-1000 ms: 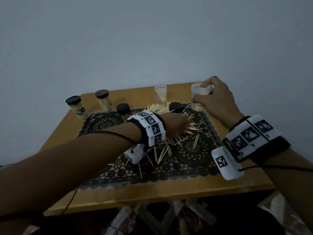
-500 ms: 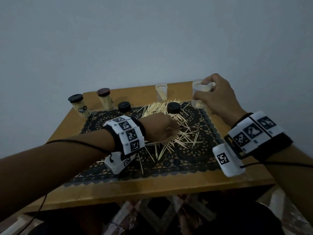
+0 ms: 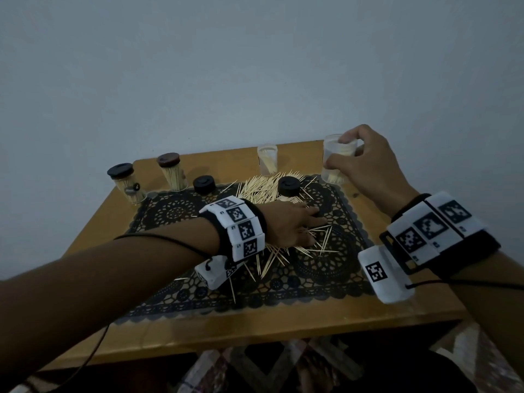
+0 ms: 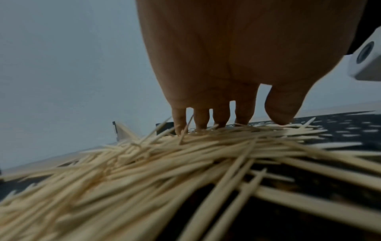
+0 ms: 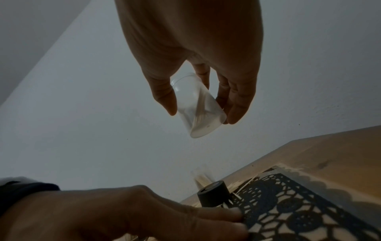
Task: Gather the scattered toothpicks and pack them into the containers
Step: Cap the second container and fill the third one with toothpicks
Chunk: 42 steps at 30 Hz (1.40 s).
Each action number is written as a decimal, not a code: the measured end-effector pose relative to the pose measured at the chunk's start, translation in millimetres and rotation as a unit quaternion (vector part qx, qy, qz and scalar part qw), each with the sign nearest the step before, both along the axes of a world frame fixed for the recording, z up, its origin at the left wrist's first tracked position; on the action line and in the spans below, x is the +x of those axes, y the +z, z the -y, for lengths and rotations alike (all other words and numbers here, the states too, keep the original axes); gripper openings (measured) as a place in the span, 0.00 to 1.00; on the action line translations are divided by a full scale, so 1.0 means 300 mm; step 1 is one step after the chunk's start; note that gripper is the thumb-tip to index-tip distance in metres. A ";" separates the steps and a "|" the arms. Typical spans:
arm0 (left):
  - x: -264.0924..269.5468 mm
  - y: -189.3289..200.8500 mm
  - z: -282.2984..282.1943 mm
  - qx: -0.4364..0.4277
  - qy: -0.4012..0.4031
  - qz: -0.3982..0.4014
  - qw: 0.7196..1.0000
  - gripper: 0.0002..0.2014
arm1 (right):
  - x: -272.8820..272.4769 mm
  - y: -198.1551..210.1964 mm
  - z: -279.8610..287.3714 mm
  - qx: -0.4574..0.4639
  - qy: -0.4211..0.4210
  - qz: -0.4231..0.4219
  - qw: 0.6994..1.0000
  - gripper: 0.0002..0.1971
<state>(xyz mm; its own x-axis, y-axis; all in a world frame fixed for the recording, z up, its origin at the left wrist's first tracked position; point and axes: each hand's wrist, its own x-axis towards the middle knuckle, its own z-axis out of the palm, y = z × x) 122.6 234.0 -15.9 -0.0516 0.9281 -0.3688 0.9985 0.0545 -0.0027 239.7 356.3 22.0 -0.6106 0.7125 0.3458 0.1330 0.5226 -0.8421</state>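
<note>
Loose toothpicks (image 3: 263, 188) lie heaped on a black lace mat (image 3: 326, 279), and more are strewn near my left wrist. My left hand (image 3: 295, 225) lies over the pile's near side. Its straight fingers (image 4: 218, 120) press down on the toothpicks (image 4: 164, 163). At the back right my right hand (image 3: 354, 154) grips a clear open container (image 3: 338, 157) between thumb and fingers. The right wrist view shows this container (image 5: 198, 106) tilted, with a few toothpicks inside, and my right hand (image 5: 201, 114) round it.
Two capped containers (image 3: 124, 182) (image 3: 173, 171) full of toothpicks stand at the back left. Two black lids (image 3: 203, 185) (image 3: 288, 186) sit on the mat's far edge. Another open clear container (image 3: 267, 163) stands behind the pile. The wooden table (image 3: 255, 336) meets a wall.
My left hand drew back toward me over the toothpicks, then slid right again, and its fingers are now stretched out. My right hand has kept hold of the clear container.
</note>
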 end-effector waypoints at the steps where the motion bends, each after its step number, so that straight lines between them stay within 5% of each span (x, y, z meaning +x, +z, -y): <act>1: -0.002 0.001 0.008 0.002 -0.001 -0.008 1.000 0.28 | 0.001 -0.001 0.001 -0.002 0.001 0.000 1.000 0.21; 8: -0.045 0.014 0.083 0.020 0.008 -0.048 0.999 0.27 | 0.006 0.018 0.028 -0.006 0.007 0.002 1.000 0.21; 17: -0.092 0.074 0.161 0.120 0.068 0.036 0.990 0.15 | 0.007 0.044 0.053 -0.004 0.016 -0.008 1.000 0.20; 25: -0.150 0.119 0.222 0.164 0.091 0.012 0.982 0.22 | 0.010 0.062 0.077 -0.014 0.025 -0.010 1.000 0.24; 32: -0.020 0.072 0.117 0.018 -0.064 -0.104 0.992 0.46 | -0.001 0.068 0.078 -0.004 0.025 -0.015 1.000 0.22; 42: -0.054 0.088 0.117 -0.012 -0.055 -0.126 0.990 0.39 | 0.001 0.057 0.068 -0.012 0.027 -0.005 1.000 0.22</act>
